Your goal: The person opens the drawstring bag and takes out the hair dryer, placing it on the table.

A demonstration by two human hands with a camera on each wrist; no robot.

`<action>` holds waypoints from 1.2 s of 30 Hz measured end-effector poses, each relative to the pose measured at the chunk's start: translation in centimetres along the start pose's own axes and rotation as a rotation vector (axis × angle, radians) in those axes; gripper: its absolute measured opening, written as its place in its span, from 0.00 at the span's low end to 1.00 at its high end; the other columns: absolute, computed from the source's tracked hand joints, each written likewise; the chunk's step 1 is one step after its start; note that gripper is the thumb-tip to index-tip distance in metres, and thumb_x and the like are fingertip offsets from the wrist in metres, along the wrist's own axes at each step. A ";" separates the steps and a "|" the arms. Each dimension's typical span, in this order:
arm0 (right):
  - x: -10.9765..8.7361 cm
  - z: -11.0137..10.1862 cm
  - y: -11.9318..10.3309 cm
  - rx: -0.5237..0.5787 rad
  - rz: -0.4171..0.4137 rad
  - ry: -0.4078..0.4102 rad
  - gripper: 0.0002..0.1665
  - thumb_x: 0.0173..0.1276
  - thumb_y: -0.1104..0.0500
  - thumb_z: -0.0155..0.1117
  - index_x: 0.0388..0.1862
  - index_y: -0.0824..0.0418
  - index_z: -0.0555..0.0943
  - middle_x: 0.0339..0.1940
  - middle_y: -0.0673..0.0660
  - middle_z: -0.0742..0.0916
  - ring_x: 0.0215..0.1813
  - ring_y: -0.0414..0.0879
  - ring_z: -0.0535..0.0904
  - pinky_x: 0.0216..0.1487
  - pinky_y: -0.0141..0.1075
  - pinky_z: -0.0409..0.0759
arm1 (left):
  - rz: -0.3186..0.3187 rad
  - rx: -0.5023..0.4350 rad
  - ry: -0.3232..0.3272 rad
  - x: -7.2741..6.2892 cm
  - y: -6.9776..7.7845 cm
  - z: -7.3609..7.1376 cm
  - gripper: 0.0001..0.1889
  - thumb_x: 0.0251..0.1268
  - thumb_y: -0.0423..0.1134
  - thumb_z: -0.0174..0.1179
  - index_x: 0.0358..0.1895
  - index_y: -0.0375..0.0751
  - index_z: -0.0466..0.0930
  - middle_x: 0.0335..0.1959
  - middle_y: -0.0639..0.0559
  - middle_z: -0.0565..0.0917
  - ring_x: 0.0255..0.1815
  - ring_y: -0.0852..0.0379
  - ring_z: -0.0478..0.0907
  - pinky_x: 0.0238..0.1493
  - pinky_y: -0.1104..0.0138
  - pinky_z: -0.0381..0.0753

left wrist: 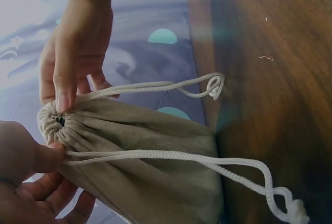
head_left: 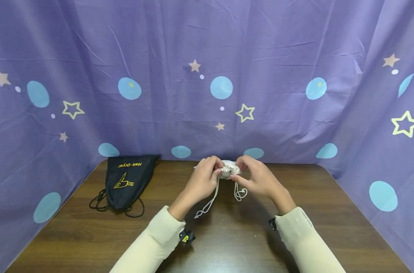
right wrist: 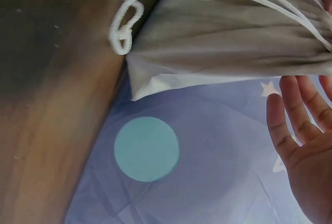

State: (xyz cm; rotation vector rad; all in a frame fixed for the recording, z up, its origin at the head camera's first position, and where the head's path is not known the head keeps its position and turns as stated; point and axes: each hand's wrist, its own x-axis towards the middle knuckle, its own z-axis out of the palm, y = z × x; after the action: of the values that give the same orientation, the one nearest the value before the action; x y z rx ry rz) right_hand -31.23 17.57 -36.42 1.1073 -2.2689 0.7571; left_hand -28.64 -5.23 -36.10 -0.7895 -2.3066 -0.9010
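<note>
A beige cloth drawstring bag [head_left: 230, 169] is held up near the table's far edge, its mouth gathered into pleats around a small dark opening [left wrist: 60, 122]. My left hand [head_left: 203, 177] pinches one side of that mouth, thumb at the rim. On the opposite side my right hand [head_left: 260, 180] grips the rim between thumb and fingers, its thumb pressing the pleats in the left wrist view. Knotted white cords [left wrist: 155, 155] trail from both sides of the mouth. The bag's body [right wrist: 218, 42] extends away from the fingers; its contents are hidden.
A black drawstring pouch [head_left: 128, 184] printed "Hair Dryer" in yellow lies on the brown wooden table [head_left: 220, 239] at the back left, its black cords loose beside it. A purple curtain [head_left: 179, 49] with stars and dots surrounds the table's back and sides.
</note>
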 end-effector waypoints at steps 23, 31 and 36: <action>0.3 0.8 -0.9 -0.182 -0.149 0.162 0.12 0.63 0.54 0.71 0.36 0.59 0.78 0.29 0.53 0.80 0.30 0.43 0.74 0.31 0.38 0.74 | 0.141 0.174 0.067 -0.6 -0.2 0.6 0.09 0.66 0.38 0.66 0.45 0.40 0.80 0.40 0.50 0.81 0.39 0.50 0.76 0.40 0.58 0.78; 0.5 1.3 -1.3 -0.155 -0.177 0.220 0.10 0.58 0.61 0.68 0.36 0.62 0.77 0.32 0.53 0.79 0.35 0.45 0.74 0.36 0.39 0.75 | 0.156 0.234 0.065 -0.8 0.0 0.9 0.08 0.68 0.39 0.60 0.45 0.39 0.78 0.39 0.50 0.79 0.38 0.50 0.76 0.39 0.57 0.77; 0.7 1.6 -1.6 -0.167 -0.167 0.232 0.09 0.59 0.60 0.65 0.36 0.61 0.75 0.30 0.52 0.77 0.34 0.44 0.72 0.34 0.38 0.72 | 0.153 0.256 0.096 -0.8 0.0 0.9 0.08 0.68 0.40 0.58 0.43 0.39 0.77 0.36 0.50 0.78 0.36 0.50 0.76 0.36 0.56 0.77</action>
State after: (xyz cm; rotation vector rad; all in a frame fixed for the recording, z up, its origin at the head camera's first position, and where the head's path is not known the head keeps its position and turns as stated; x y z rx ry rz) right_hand -30.59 15.26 -36.70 1.0563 -1.9789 0.5848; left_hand -28.33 -4.81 -37.21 -0.7799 -2.1879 -0.5505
